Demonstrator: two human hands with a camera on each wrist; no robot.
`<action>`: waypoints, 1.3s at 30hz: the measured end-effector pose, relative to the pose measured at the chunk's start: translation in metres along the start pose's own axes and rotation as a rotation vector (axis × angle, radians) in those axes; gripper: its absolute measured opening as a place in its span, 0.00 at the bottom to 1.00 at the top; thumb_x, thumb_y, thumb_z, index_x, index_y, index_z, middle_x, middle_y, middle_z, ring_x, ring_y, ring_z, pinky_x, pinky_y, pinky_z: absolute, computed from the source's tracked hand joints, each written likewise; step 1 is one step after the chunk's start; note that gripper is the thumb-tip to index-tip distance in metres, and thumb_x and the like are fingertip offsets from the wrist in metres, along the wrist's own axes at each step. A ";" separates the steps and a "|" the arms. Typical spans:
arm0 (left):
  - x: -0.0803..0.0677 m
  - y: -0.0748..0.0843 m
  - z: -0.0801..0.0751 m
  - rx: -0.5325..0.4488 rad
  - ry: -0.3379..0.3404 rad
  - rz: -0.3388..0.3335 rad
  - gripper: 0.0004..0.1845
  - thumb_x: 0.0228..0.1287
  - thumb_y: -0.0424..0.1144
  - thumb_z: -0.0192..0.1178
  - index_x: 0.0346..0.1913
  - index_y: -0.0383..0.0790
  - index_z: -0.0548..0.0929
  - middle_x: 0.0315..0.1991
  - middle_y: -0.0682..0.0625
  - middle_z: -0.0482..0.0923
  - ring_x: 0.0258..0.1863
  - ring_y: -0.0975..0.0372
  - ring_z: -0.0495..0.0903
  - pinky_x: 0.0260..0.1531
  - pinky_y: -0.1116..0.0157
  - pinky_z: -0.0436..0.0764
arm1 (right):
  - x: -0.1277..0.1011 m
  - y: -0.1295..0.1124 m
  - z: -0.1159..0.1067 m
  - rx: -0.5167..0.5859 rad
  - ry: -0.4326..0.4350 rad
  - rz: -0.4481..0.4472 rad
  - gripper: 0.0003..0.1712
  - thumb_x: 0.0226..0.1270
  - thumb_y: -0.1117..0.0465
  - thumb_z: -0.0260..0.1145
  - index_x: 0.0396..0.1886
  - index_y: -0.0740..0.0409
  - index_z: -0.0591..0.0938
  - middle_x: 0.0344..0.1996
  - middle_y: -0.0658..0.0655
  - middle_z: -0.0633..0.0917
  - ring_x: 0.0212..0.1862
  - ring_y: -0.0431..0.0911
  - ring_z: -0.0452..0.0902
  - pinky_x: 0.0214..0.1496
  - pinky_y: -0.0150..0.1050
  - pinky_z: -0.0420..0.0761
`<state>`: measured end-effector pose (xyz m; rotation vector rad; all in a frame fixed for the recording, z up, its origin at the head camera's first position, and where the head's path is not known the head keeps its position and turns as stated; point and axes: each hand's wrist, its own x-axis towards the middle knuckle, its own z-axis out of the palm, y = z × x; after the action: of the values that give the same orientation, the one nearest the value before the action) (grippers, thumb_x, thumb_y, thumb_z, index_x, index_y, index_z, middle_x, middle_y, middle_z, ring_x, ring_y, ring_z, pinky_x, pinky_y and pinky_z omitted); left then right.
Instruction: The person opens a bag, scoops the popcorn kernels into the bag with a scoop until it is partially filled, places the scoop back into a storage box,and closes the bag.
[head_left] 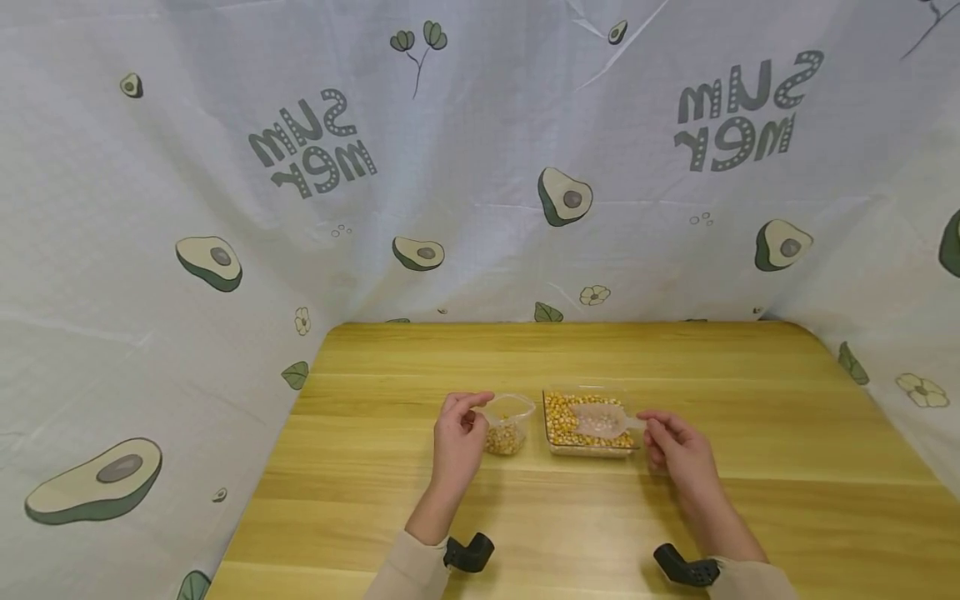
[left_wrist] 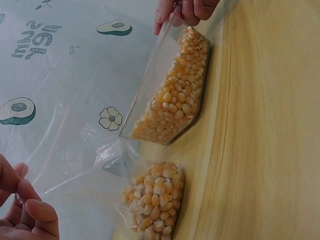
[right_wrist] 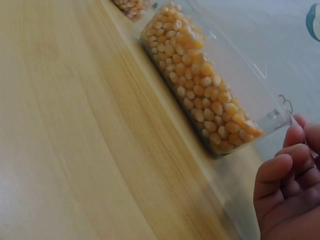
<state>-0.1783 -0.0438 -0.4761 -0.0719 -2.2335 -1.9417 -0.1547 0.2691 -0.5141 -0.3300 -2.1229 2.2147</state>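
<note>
Left hand (head_left: pixel 457 437): pinches bag (head_left: pixel 508 425) rim open
Right hand (head_left: pixel 675 450): pinches scoop (head_left: pixel 602 421) handle
Progress: bag part-filled, tray (head_left: pixel 588 446) between the hands still mostly full

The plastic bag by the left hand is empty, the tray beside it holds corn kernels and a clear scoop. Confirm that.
Not quite. The plastic bag is not empty: the left wrist view shows corn kernels in its bottom, with the left hand pinching its rim. The rest stands: the tray beside it holds corn kernels and a clear scoop.
</note>
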 end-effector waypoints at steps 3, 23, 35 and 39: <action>0.000 0.001 -0.001 -0.003 -0.001 -0.003 0.18 0.65 0.22 0.53 0.47 0.40 0.88 0.47 0.45 0.77 0.31 0.65 0.69 0.25 0.76 0.67 | 0.001 0.001 0.002 0.049 -0.006 0.008 0.08 0.77 0.56 0.58 0.44 0.49 0.83 0.24 0.43 0.76 0.22 0.35 0.66 0.22 0.32 0.69; 0.000 -0.001 -0.002 0.002 -0.007 -0.003 0.18 0.64 0.22 0.53 0.48 0.38 0.88 0.46 0.45 0.77 0.31 0.65 0.69 0.23 0.77 0.66 | 0.000 0.005 0.003 0.127 -0.018 0.046 0.10 0.79 0.56 0.54 0.43 0.43 0.82 0.25 0.43 0.76 0.23 0.35 0.66 0.24 0.30 0.69; 0.001 -0.001 -0.003 0.012 0.001 0.004 0.18 0.63 0.21 0.52 0.47 0.40 0.88 0.45 0.45 0.77 0.31 0.65 0.69 0.24 0.77 0.66 | -0.001 0.006 0.001 0.136 0.002 0.020 0.10 0.78 0.57 0.54 0.41 0.43 0.83 0.25 0.43 0.78 0.22 0.35 0.67 0.23 0.30 0.71; 0.002 -0.002 -0.003 0.012 0.006 0.006 0.18 0.63 0.21 0.52 0.46 0.40 0.89 0.45 0.45 0.77 0.31 0.65 0.69 0.24 0.77 0.67 | -0.002 0.004 0.000 0.153 0.019 0.014 0.11 0.78 0.57 0.55 0.40 0.43 0.84 0.24 0.43 0.78 0.22 0.35 0.67 0.23 0.30 0.70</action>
<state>-0.1805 -0.0467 -0.4770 -0.0707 -2.2381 -1.9233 -0.1526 0.2686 -0.5175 -0.3554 -1.9322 2.3539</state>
